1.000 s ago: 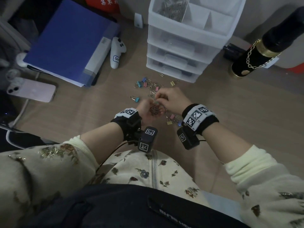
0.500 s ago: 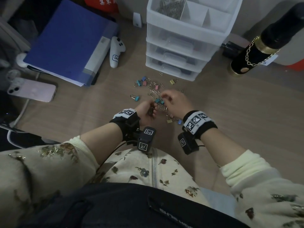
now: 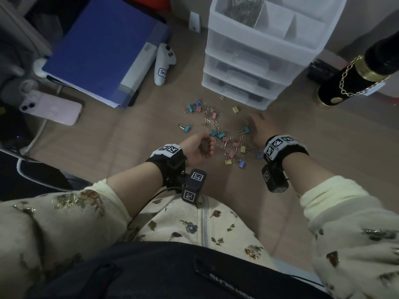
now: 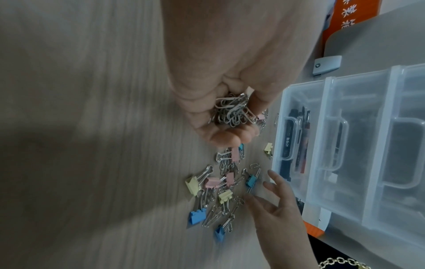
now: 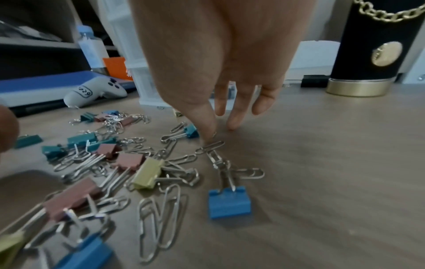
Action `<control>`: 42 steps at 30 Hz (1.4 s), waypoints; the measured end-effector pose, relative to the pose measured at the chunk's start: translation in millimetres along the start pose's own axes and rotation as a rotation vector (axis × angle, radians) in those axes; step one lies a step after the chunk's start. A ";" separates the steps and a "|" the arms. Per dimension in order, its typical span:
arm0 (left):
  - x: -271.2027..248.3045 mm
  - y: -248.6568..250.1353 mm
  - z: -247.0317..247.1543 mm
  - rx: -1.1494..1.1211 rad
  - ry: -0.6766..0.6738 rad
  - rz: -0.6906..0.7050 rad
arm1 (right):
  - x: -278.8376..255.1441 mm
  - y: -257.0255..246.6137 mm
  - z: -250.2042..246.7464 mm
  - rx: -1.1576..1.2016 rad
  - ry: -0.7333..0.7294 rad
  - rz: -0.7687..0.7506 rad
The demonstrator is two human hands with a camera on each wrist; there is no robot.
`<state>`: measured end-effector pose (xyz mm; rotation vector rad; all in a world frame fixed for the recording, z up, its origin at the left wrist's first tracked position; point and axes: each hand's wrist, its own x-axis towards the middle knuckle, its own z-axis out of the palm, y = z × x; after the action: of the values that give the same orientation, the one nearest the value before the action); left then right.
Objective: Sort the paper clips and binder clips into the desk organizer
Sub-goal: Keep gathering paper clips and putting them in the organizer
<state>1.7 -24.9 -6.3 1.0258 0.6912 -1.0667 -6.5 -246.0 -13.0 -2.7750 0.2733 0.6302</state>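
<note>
1. Desk [image 3: 323,147]: wood top under everything.
2. Organizer [image 3: 259,67] at 12 o'clock: 3 drawers, with paper clips in its top left compartment [image 3: 239,9].
3. Right hand [image 3: 258,130] at 2 o'clock of the pile: fingers spread and relaxed, grasping nothing, thumb tip touching a loose clip [image 5: 210,146] on the desk.
4. Left hand [image 3: 197,148] at 8 o'clock of the pile: palm up, cupped around a bunch [image 4: 234,111] of paper clips.
5. Pile [image 3: 218,132] between the hands: coloured binder clips mixed with paper clips, too tangled to count.
</note>
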 end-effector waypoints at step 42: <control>8.2 1.0 -2.9 0.118 0.001 0.024 | 10.8 -15.8 14.3 0.200 0.020 0.196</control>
<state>5.6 -25.2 -14.2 1.1331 0.6213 -1.0962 1.3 -227.9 -26.6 -2.5832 0.5844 0.5855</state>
